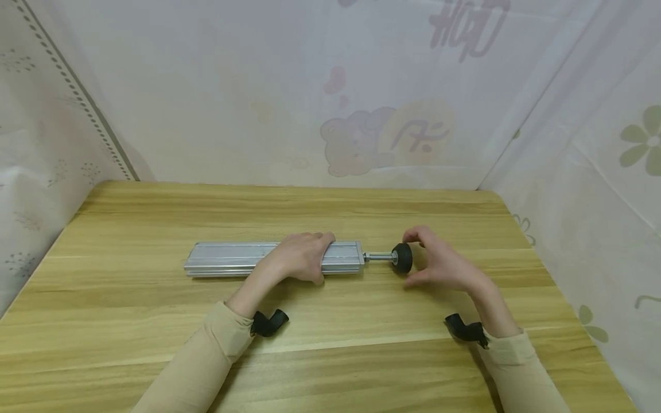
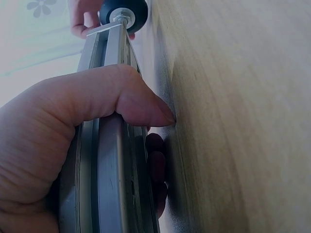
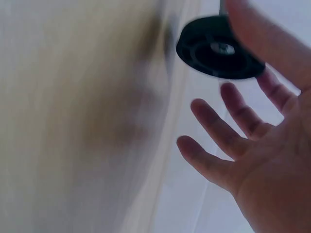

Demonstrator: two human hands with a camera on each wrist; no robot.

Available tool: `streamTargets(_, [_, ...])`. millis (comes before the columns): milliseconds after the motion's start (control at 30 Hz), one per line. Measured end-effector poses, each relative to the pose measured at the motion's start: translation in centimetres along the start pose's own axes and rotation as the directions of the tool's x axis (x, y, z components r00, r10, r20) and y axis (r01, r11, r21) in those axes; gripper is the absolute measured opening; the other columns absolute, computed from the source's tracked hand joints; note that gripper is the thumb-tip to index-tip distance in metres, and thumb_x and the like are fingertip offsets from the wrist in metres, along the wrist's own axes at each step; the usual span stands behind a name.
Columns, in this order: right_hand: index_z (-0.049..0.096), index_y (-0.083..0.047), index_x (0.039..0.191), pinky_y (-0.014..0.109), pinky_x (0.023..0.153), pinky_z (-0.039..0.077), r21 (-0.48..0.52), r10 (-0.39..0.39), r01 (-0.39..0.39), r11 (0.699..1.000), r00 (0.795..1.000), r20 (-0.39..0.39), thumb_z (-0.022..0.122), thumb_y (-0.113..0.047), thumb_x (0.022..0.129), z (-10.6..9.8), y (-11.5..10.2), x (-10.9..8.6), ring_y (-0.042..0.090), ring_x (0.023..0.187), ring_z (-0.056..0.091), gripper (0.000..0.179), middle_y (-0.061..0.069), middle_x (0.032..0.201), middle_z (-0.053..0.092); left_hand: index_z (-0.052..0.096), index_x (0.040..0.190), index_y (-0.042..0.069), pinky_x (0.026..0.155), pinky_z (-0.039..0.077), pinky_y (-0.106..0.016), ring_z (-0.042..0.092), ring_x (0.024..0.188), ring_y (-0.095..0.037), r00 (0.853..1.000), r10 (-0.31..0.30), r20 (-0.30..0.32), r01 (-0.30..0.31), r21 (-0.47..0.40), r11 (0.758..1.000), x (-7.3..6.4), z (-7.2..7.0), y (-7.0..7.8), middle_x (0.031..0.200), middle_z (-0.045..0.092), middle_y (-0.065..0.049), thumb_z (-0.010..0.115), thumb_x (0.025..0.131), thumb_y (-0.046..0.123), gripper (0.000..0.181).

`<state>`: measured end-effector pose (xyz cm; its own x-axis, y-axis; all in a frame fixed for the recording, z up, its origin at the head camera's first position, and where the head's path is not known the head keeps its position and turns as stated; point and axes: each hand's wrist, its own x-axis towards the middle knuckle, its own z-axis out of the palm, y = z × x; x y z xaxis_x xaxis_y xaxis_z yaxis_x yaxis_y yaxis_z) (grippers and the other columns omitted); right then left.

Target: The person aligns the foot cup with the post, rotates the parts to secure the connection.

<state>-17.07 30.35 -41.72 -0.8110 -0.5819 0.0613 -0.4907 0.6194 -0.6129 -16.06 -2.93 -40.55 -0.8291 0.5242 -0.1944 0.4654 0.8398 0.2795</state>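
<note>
A silver slotted aluminium profile (image 1: 227,258) lies lengthwise on the wooden table. From its right end sticks a threaded rod with a nut (image 1: 379,257), which carries a round black levelling foot (image 1: 404,258). My left hand (image 1: 299,258) grips the profile near its right end, thumb on the near side; the left wrist view shows fingertips (image 2: 156,167) on the opposite side. My right hand (image 1: 444,264) is at the foot, with thumb and fingers spread around it. In the right wrist view the foot's hollow underside (image 3: 218,51) faces the palm, and several fingers stand apart from it.
The wooden table (image 1: 330,367) reaches back to a pale printed cloth (image 1: 258,103). More cloth hangs at the left and right sides. A black curved piece (image 1: 269,323) sits at the left cuff, and a similar black piece (image 1: 465,330) at the right cuff.
</note>
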Motion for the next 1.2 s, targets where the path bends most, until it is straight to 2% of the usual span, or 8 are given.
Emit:
streamTargets(67, [0.049,-0.003,0.126,0.057,0.112,0.04,-0.045,-0.039,0.038,0.998,0.999,-0.019,0.098,-0.012,0.063,0.3,-0.1,0.1,0.033,0.127,0.052,0.08,0.013,0.13,0.053,0.051,0.138,0.011,0.091,0.054,-0.045,0.065,0.106,-0.024,1.0,-0.002,0.001,0.002,-0.002,1.0,0.0,0.0,0.0,0.119,0.068,-0.006,0.084,0.07,0.023,0.077])
streamTargets(200, [0.047,-0.006,0.119,0.054,0.11,0.043,-0.094,-0.065,0.061,0.994,0.997,-0.038,0.097,-0.007,0.062,0.7,-0.3,0.4,0.032,0.123,0.051,0.075,0.012,0.125,0.05,0.051,0.138,0.011,0.091,0.054,-0.045,0.065,0.105,-0.024,1.0,-0.002,0.0,0.002,-0.005,1.0,0.0,0.0,0.0,0.118,0.068,-0.006,0.084,0.071,0.022,0.076])
streamTargets(300, [0.047,-0.006,0.117,0.053,0.109,0.045,-0.107,-0.054,0.048,0.993,0.997,-0.047,0.096,-0.006,0.062,0.9,-0.5,0.5,0.032,0.123,0.053,0.073,0.011,0.124,0.05,0.051,0.138,0.011,0.091,0.054,-0.045,0.065,0.105,-0.024,1.0,0.0,-0.003,0.0,-0.006,1.0,0.0,0.0,0.0,0.118,0.068,-0.006,0.084,0.071,0.022,0.075])
streamTargets(467, [0.049,-0.007,0.119,0.057,0.113,0.042,-0.061,0.01,-0.013,0.998,0.999,-0.049,0.095,-0.006,0.065,0.8,-0.5,0.4,0.036,0.13,0.053,0.071,0.011,0.127,0.055,0.051,0.137,0.01,0.092,0.054,-0.046,0.065,0.107,-0.025,1.0,0.003,-0.003,-0.003,-0.008,1.0,0.0,0.0,0.0,0.118,0.069,-0.006,0.084,0.071,0.021,0.075])
streamTargets(600, [0.052,-0.01,0.124,0.059,0.116,0.037,-0.021,0.067,-0.068,0.997,0.997,-0.036,0.093,-0.011,0.071,0.3,-0.1,0.3,0.037,0.137,0.051,0.067,0.009,0.131,0.061,0.051,0.137,0.01,0.093,0.054,-0.046,0.066,0.109,-0.025,1.0,0.002,0.0,-0.002,-0.006,1.0,0.0,0.0,0.0,0.12,0.069,-0.006,0.084,0.071,0.022,0.076])
streamTargets(700, [0.054,-0.01,0.126,0.061,0.117,0.036,0.001,0.072,-0.072,0.997,0.997,-0.023,0.09,-0.015,0.077,0.0,0.2,0.1,0.038,0.138,0.051,0.061,0.01,0.132,0.064,0.051,0.138,0.011,0.093,0.054,-0.046,0.066,0.109,-0.025,1.0,-0.001,0.001,0.001,-0.006,1.0,0.0,0.0,0.0,0.12,0.069,-0.006,0.084,0.071,0.023,0.076])
streamTargets(933, [0.053,-0.009,0.134,0.058,0.111,0.044,0.054,0.054,-0.055,0.997,0.998,0.023,0.074,-0.021,0.094,-0.4,0.6,-0.2,0.036,0.134,0.058,0.046,0.012,0.136,0.064,0.05,0.139,0.011,0.093,0.054,-0.048,0.066,0.11,-0.026,1.0,-0.007,0.004,0.007,-0.009,1.0,-0.1,-0.1,0.0,0.122,0.068,-0.007,0.085,0.071,0.024,0.077])
streamTargets(1200, [0.054,-0.007,0.143,0.052,0.105,0.051,0.083,0.127,-0.133,0.988,0.989,0.08,0.058,-0.029,0.105,-0.5,0.6,-0.1,0.032,0.129,0.063,0.044,0.014,0.137,0.066,0.05,0.139,0.01,0.095,0.054,-0.048,0.066,0.113,-0.027,1.0,-0.003,0.0,0.003,-0.015,1.0,0.0,0.0,0.0,0.125,0.068,-0.008,0.085,0.072,0.024,0.077])
